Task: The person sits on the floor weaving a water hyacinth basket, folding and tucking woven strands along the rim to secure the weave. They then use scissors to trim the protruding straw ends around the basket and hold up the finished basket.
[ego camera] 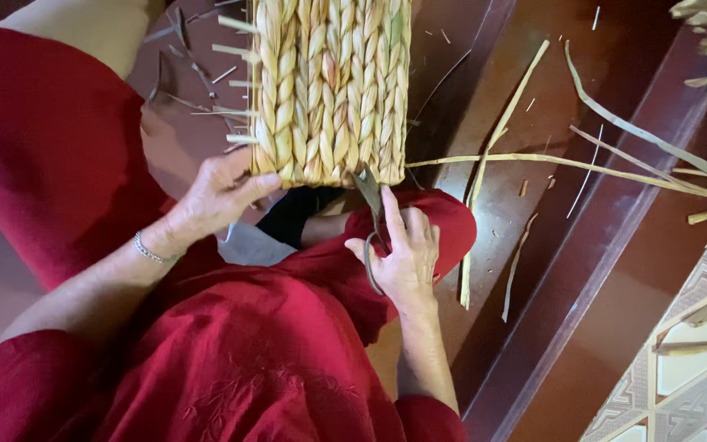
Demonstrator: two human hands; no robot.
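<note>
A woven mat of braided straw-coloured plant strips [333,86] lies across my lap and runs off the top of the view. My left hand [221,195] grips its lower left corner, thumb along the bottom edge. My right hand [403,254] holds a pair of dark metal scissors [372,214], fingers through the loop handles. The blades point up and touch the mat's lower edge near its right corner. I wear red clothing [231,352] and a thin bracelet [149,250] on my left wrist.
Loose long dried strips [566,164] and small cut scraps lie on the dark red-brown floor and step [607,245] to the right. More dried fibre sits at the top right corner. A patterned tiled surface [689,368] fills the bottom right.
</note>
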